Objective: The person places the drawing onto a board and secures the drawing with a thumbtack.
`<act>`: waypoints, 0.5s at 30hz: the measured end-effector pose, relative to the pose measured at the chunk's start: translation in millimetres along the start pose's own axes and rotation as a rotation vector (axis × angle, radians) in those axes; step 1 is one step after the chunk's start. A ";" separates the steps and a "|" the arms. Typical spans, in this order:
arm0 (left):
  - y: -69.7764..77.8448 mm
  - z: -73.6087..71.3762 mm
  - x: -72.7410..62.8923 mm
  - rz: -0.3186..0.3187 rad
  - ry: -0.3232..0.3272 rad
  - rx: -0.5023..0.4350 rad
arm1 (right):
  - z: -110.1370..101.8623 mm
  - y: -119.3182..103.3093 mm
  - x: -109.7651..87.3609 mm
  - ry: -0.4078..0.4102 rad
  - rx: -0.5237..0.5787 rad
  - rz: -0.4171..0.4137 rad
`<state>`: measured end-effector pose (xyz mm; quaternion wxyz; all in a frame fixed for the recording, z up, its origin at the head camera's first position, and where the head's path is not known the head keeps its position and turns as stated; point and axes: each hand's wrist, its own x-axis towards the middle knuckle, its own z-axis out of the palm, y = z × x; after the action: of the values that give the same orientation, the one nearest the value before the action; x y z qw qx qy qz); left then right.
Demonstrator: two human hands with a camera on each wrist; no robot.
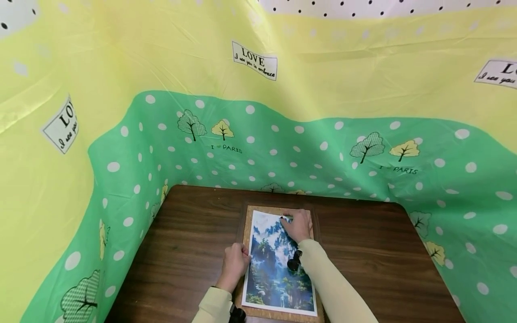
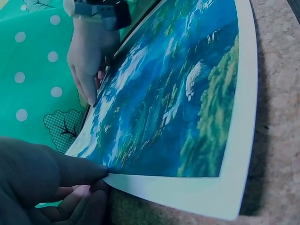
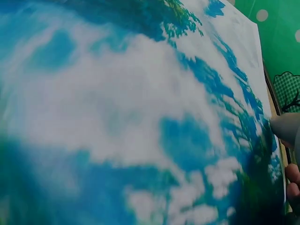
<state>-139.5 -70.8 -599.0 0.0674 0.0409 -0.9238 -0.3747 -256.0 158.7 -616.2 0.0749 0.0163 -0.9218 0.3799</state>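
Note:
A printed landscape picture [image 1: 270, 269] with a white border lies over a cork board [image 1: 250, 310]. At its left edge my left hand [image 1: 235, 264] pinches the paper; in the left wrist view the thumb of that left hand [image 2: 47, 168] lies on top, with curled fingers below the edge. My right hand [image 1: 299, 225] is at the picture's upper right, pinching its far edge. The right wrist view shows the thumb of this right hand [image 3: 286, 131] on the paper's edge and other fingertips just beyond it. The paper's underside is hidden.
The board lies on a dark wood-grain table [image 1: 371, 260]. Behind and beside the table hangs a yellow and green curtain [image 1: 262, 134] with white dots and printed trees. Black wrist cameras are strapped to both forearms, one camera [image 1: 294, 261] over the picture.

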 end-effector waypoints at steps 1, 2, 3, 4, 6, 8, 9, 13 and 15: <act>0.1 -0.1 0.3 0.007 0.003 -0.001 | -1.3 1.8 -0.6 -0.007 0.009 -0.023; 0.1 -0.4 0.8 0.016 0.009 0.002 | -3.4 2.9 -1.4 -0.014 0.027 -0.042; 0.3 -0.8 1.0 0.021 0.012 0.004 | -5.3 4.0 -2.1 -0.019 0.042 -0.061; 0.2 -1.2 1.4 0.027 0.014 0.006 | -7.0 5.3 -2.9 -0.018 0.055 -0.083; 0.0 -2.0 1.9 0.035 0.016 0.007 | -11.8 6.3 -5.2 -0.019 0.084 -0.106; -0.1 -2.6 1.7 0.041 0.020 0.011 | -17.9 5.7 -8.8 -0.026 0.106 -0.100; 0.0 -3.3 1.3 0.042 0.020 0.010 | -20.7 5.7 -10.7 -0.028 0.109 -0.093; -0.7 -6.5 0.4 0.039 0.016 0.013 | -34.9 3.1 -20.6 -0.045 0.129 -0.041; -2.6 -9.2 1.1 0.046 0.019 0.020 | -41.3 2.5 -26.0 -0.043 0.111 -0.041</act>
<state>-139.1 -79.0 -594.2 0.0843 0.0238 -0.9275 -0.3634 -225.3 188.8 -593.0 0.0616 0.0477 -0.9001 0.4286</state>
